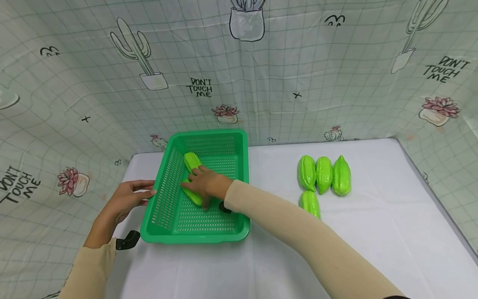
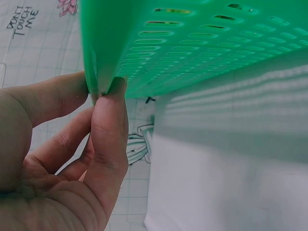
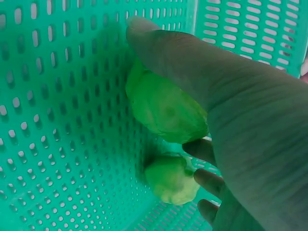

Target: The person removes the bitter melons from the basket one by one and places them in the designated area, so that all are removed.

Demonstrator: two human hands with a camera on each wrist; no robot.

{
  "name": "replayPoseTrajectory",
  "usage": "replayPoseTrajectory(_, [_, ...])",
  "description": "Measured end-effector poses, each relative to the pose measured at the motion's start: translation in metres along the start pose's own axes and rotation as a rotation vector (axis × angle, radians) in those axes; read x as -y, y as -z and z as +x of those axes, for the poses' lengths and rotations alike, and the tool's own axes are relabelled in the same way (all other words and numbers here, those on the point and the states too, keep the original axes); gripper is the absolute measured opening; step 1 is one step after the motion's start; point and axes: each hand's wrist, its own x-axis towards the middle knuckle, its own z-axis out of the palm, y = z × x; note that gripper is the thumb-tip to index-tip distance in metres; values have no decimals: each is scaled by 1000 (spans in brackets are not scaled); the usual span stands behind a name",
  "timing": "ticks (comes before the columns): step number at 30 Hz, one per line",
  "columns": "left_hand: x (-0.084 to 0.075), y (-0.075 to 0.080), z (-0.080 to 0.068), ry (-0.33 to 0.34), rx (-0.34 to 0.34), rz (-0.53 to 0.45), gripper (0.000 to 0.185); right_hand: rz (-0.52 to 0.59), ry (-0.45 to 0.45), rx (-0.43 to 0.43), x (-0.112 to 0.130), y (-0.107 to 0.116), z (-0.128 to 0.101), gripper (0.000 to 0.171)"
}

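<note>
Your right hand (image 1: 204, 183) grips a green gourd (image 1: 193, 197) inside the green basket (image 1: 201, 236), beside a second gourd (image 1: 191, 161). Your left hand (image 1: 127, 199) pinches the basket's left rim. Four gourds (image 1: 323, 175) lie on the table (image 1: 392, 232).

The backdrop cloth (image 1: 261, 83) read "DON'T TOUCH ME" in 3 places; a partly seen 4th print apparently said the same.

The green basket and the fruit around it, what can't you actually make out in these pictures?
- Head view: the right hand covers the near fruit in the green basket, so the grip is unclear.
- Head view: the sleeve hides the lower end of the front fruit on the table.
- Left wrist view: only the basket's underside shows; its contents are hidden.
- Right wrist view: the table fruits are out of frame.
</note>
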Motion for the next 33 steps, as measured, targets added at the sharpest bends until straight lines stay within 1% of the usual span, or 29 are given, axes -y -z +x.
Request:
replayPoseTrajectory(9, [-2, -2, 0, 0, 5, 12, 59, -39, 35, -10, 4, 0, -9, 101])
replayPoseTrajectory(12, [-2, -2, 0, -3, 8, 16, 59, -41, 37, -12, 6, 2, -14, 102])
replayPoseTrajectory(19, [-2, 0, -1, -2, 8, 20, 59, -59, 29, -52, 8, 9, -28, 104])
replayPoseTrajectory(23, [-1, 1, -1, -5, 12, 25, 59, -31, 27, -81, 6, 13, -40, 106])
replayPoseTrajectory(30, [-1, 1, -1, -10, 7, 30, 59, 67, 27, -161, 0, 19, -71, 106])
replayPoseTrajectory(33, [-1, 1, -1, -6, 12, 31, 60, 116, 17, -189, -5, 17, -85, 108])
